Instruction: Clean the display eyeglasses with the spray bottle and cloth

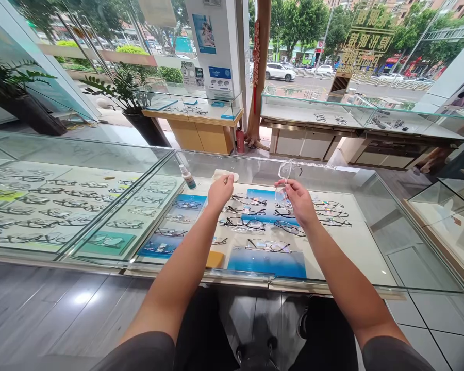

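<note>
My right hand (298,200) is closed on a pair of clear-framed glasses (286,175), holding them up above the glass counter (371,226). My left hand (219,191) is closed in a pinch on the edge of a pale cleaning cloth (224,176) that lies on the counter top. A small white spray bottle (187,176) with a blue label stands just left of the cloth. Under the glass, several pairs of glasses (255,224) lie in rows on blue and white trays.
A second glass showcase (54,201) full of frames joins at the left. More display counters (355,121) stand at the back by the windows, with potted plants (127,93) at the left. Grey floor tiles (62,309) lie on my side.
</note>
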`<state>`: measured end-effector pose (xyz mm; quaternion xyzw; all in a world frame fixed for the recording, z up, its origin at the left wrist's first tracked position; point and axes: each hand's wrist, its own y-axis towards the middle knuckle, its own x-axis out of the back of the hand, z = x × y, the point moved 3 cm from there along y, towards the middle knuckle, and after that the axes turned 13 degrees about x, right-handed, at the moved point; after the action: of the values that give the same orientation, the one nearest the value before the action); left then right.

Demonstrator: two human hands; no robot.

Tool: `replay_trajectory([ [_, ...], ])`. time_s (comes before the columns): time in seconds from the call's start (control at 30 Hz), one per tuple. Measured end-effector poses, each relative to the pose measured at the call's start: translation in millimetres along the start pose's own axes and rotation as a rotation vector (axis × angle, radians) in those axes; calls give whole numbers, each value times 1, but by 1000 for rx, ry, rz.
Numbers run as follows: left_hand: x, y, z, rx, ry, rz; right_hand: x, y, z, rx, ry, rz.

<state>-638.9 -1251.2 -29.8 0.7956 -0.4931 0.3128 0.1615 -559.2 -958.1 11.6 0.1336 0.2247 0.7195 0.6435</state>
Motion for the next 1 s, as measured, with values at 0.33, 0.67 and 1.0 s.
replay_trajectory([
  [0.33,15,4,4,26,-98,-171,-2,-2,-3,-10,-19,14],
  [0.67,32,10,5,-219,-315,-424,-6,-3,4,3,-23,20],
  [1.0,22,28,18,-46,-333,-209,-5,-2,3,11,-23,20],
])
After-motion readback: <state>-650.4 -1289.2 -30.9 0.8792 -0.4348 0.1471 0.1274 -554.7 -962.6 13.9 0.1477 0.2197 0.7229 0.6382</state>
